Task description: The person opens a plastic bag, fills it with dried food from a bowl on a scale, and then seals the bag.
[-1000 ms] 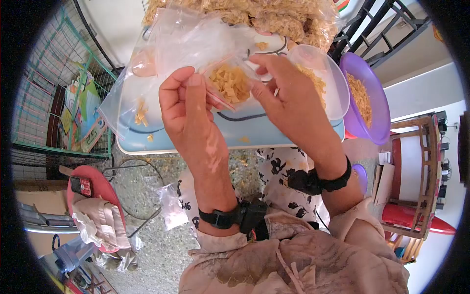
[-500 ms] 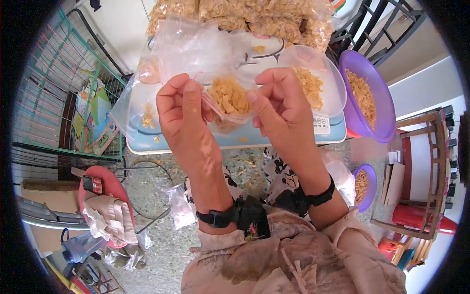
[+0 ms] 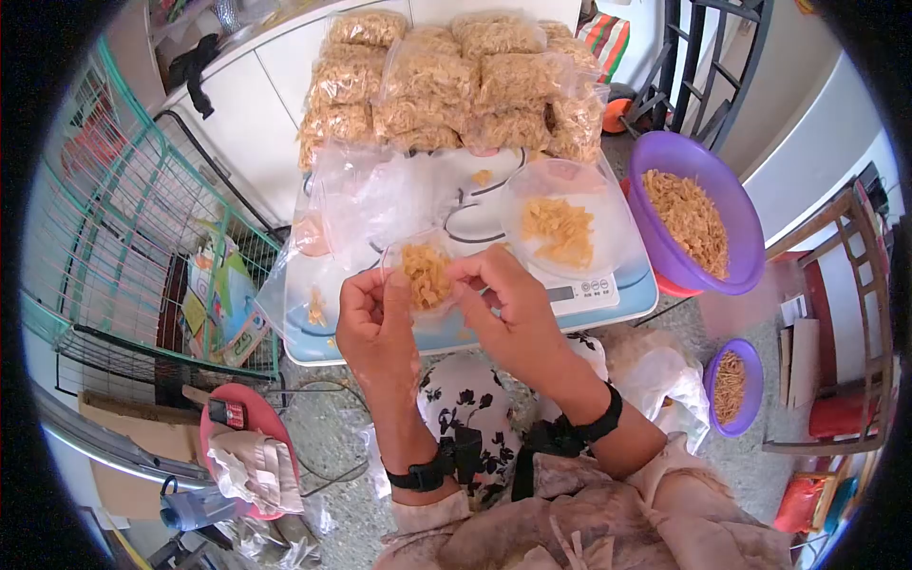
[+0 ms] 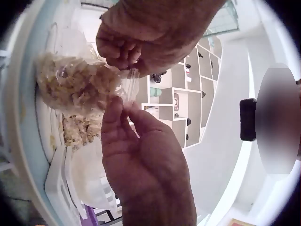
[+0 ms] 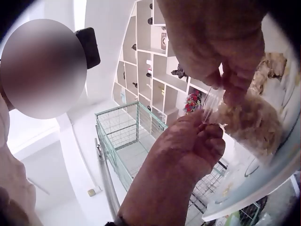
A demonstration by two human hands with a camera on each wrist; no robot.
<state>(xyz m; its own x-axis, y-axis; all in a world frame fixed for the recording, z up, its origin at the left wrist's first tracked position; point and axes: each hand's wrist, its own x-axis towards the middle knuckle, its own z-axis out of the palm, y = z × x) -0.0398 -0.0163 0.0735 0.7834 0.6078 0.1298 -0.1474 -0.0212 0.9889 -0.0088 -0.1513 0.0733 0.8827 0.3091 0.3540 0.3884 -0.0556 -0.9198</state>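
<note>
Step in hand looks like closing: both hands pinch the top edge of a small clear plastic zip bag of yellow flaky snack (image 3: 427, 275), held up just above the near edge of the white, blue-rimmed surface (image 3: 328, 347). The left hand (image 3: 375, 321) has its fingers curled and nips the left end of the mouth; the right hand (image 3: 508, 306) nips the right end with thumb and fingertips. Neither hand is free. Judged from this, the next move calls for an even squeeze along the zip strip from end to end, with the bag upright so no flakes spill or jam the seal. The head view alone gives the layout: a white digital scale carrying a clear bowl of the snack (image 3: 562, 231) just behind the hands, a big purple plastic bowl (image 3: 708, 144) to the right, a small purple bowl (image 3: 731, 382) on the floor, stacked filled bags (image 3: 446, 76) at the back and loose empty clear bags (image 3: 361, 199). The left wrist view alone shows the grip close up: the left hand (image 4: 141, 160) thumb against the strip and the right hand (image 4: 150, 33) above it, with the bag (image 4: 75, 87) bulging full. The right wrist view shows the strip taut between the two hands, but whether it is sealed cannot be told.
</note>
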